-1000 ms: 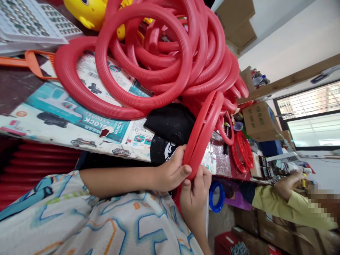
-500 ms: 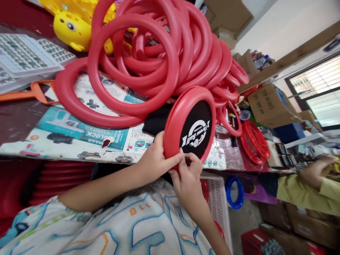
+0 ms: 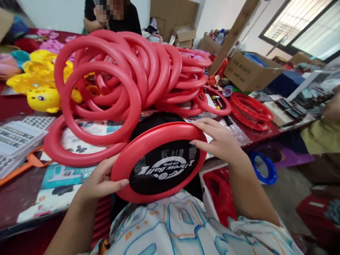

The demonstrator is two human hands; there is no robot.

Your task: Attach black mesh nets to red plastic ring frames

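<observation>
My left hand point(image 3: 99, 182) grips the red disc point(image 3: 159, 161) by its rim at 8 o'clock; my right hand point(image 3: 219, 141) clasps the rim at 2 o'clock. The disc sits tilted over the bench point(image 3: 23, 198) edge, its black mesh centre printed white. Red rings point(image 3: 117, 81) crowd close at 12 o'clock.

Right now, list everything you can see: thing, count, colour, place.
mesh disc: one, red rim, black printed mesh, held in front of the table edge
loose rings: many, red, piled on the table
yellow toys: several, far left
cardboard boxes: several, brown, back right
blue ring: one, low right, under the table
button-cell trays: a few, grey, left edge
other person: dark top, behind the pile
left hand: grips the disc's lower left rim
right hand: on its upper right rim
</observation>
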